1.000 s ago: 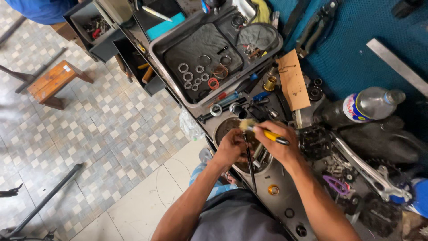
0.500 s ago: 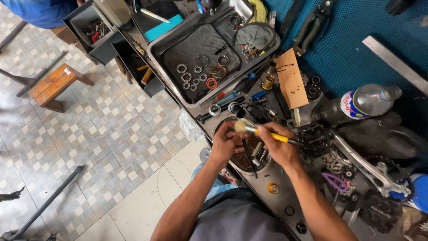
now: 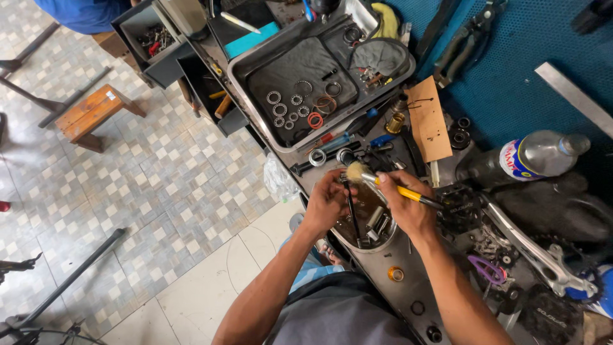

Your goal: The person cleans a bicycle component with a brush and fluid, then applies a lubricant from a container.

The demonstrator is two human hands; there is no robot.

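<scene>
My right hand [image 3: 403,206] grips a small brush with a yellow handle [image 3: 397,189]; its pale bristles [image 3: 355,170] point left toward my left hand. My left hand [image 3: 327,199] pinches a thin dark metal rod [image 3: 352,211] that runs down into a round metal bowl [image 3: 377,245] holding dirty liquid and small metal parts. The bristles touch the top of what the left hand holds. Both hands hover over the bowl at the workbench's front edge.
A metal tray [image 3: 254,115] with a dark cloth, rings and bearings lies behind the bowl. A plastic bottle [image 3: 530,158], a cardboard piece [image 3: 429,119], a silver crank arm [image 3: 530,243] and pedals crowd the bench. On the tiled floor stand a wooden stool [image 3: 89,114] and open drawers [image 3: 159,45].
The hands stay over the bowl; the brush has shifted slightly left against the part in my left hand. The view has drifted a little.
</scene>
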